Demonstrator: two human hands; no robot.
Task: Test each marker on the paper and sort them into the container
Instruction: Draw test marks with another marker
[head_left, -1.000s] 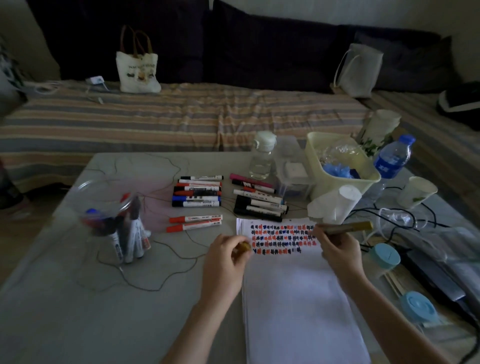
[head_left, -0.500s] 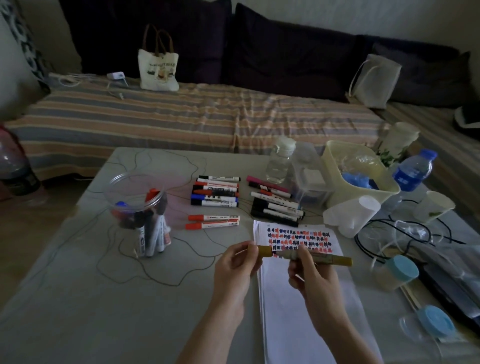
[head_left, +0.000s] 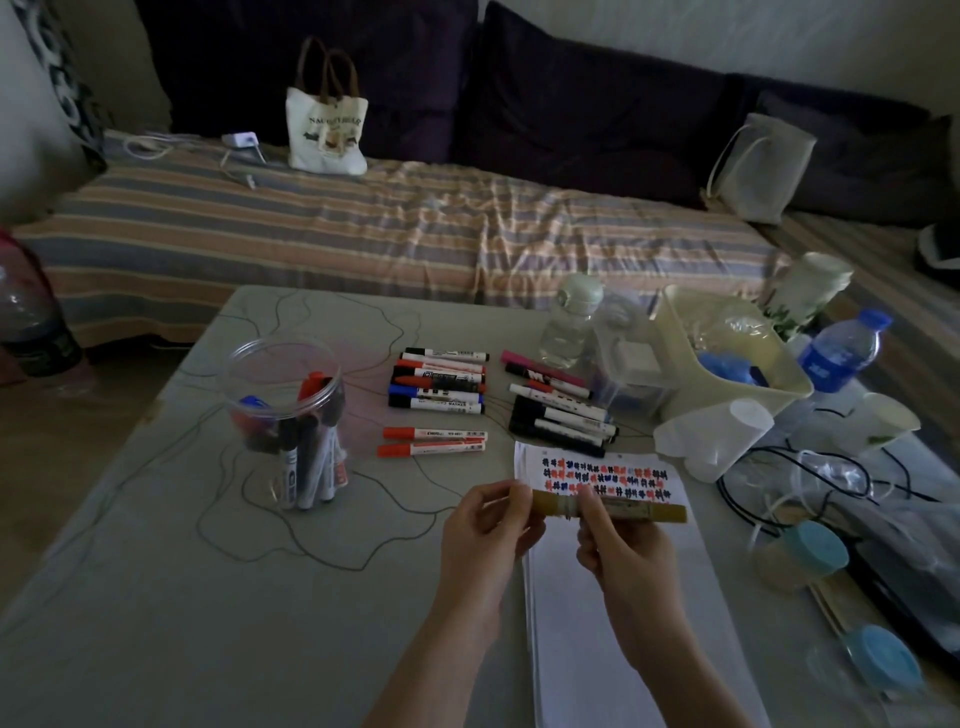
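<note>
Room: dim light is falling on a grey table (head_left: 156, 597) that is standing before a striped sofa (head_left: 363, 228).
Container: a clear jar (head_left: 283, 415) is standing toward the table's left side, holding several markers upright.
Loose markers: red, black and blue ones (head_left: 439, 384) are lying in rows near the far edge, with two red ones (head_left: 434, 441) just below them.
Left hand: the left hand (head_left: 488, 525) is pinching the left end of the gold marker (head_left: 613, 506).
Gold marker: it is lying level in the air over the paper (head_left: 623, 623), near the table's front edge.
Right hand: the right hand (head_left: 623, 551) is gripping the marker's middle.
Paper: red, blue and black test marks are filling its top.
</note>
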